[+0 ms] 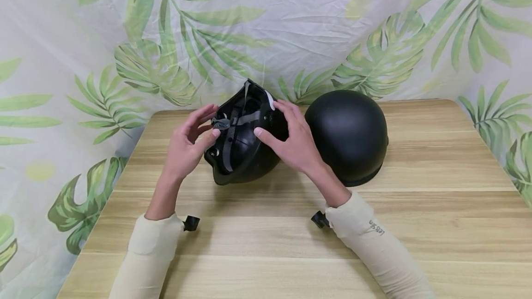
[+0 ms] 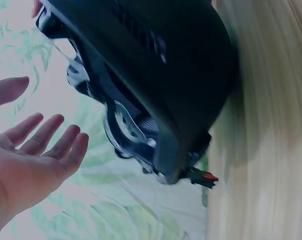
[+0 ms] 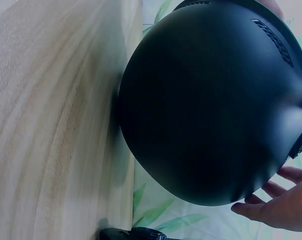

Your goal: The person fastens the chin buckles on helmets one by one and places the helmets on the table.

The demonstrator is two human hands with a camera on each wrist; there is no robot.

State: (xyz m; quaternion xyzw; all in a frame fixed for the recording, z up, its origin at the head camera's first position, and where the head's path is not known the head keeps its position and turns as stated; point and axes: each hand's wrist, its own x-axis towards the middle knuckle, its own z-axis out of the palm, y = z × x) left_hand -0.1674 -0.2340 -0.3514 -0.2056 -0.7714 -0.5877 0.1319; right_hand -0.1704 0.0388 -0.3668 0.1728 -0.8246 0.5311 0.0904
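Note:
A black helmet (image 1: 253,165) lies tipped on its dome on the wooden table, its hollow side with grey straps (image 1: 227,149) turned up and leftward. My right hand (image 1: 297,140) holds its right side, thumb over the opening and fingers at the far edge. In the right wrist view, part of the right hand (image 3: 283,207) passes behind the shell (image 3: 205,110). My left hand (image 1: 187,140) hovers at the left rim near a dark buckle or pad. The left wrist view shows that left hand (image 2: 38,155) with fingers spread, apart from the helmet (image 2: 190,65).
A second black helmet (image 1: 349,133) sits dome up on the table (image 1: 257,234), close to the right of the tipped one. Behind the table hangs a leaf-patterned cloth (image 1: 307,26). Small black devices (image 1: 191,223) stick out from both cuffs.

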